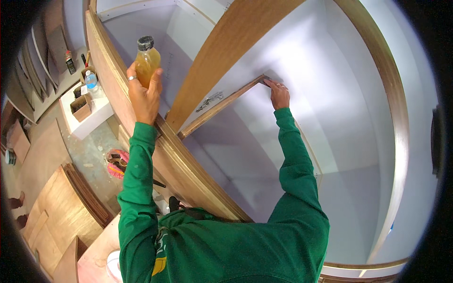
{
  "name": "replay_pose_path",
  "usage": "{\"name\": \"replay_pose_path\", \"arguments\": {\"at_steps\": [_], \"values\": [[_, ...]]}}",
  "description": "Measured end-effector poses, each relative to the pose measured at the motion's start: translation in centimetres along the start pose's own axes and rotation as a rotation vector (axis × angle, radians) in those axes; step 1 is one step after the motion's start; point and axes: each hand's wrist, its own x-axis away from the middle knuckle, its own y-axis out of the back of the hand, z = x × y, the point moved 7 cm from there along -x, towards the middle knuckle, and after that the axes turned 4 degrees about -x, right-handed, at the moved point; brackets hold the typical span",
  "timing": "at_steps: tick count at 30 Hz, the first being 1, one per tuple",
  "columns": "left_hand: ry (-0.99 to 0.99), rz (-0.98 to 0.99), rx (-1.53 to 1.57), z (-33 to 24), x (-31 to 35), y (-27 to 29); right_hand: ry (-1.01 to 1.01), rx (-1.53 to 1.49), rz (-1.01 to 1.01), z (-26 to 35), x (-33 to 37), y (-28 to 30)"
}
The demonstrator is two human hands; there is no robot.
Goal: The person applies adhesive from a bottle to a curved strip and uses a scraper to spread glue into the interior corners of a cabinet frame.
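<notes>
My left hand is raised, its fingers wrapped round a clear plastic bottle of yellow-amber liquid. The bottle stands nearly upright and has a dark, smudged cap. Further right, my right hand is closed at the far end of a wooden edge strip on a divider inside the white-lined cabinet. A small dark piece shows at its fingertips, against the strip's corner; what it is cannot be made out. Both forearms wear green sleeves.
A broad wooden rail crosses above the cabinet. Small metal pieces lie beside the strip. On the left are a white surface with a water bottle and a small carton, stacked wood panels and a pink bag.
</notes>
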Motion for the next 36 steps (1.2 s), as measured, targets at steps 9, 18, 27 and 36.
{"name": "replay_pose_path", "arguments": {"at_steps": [9,18,27,36], "values": [[-0.080,-0.015,-0.031,-0.9,0.0,-0.3,-0.031,-0.010,0.039,-0.5,1.5,-0.5],[0.082,0.055,0.026,-0.1,0.1,-0.5,-0.001,0.002,-0.018,0.4,0.2,-0.5],[-0.046,0.003,-0.020,-0.2,0.0,-0.2,-0.026,0.009,0.066,-0.4,0.7,-0.7],[-0.057,-0.010,-0.039,0.3,-0.1,-0.1,0.031,-0.003,-0.065,2.3,0.6,0.2]]}}
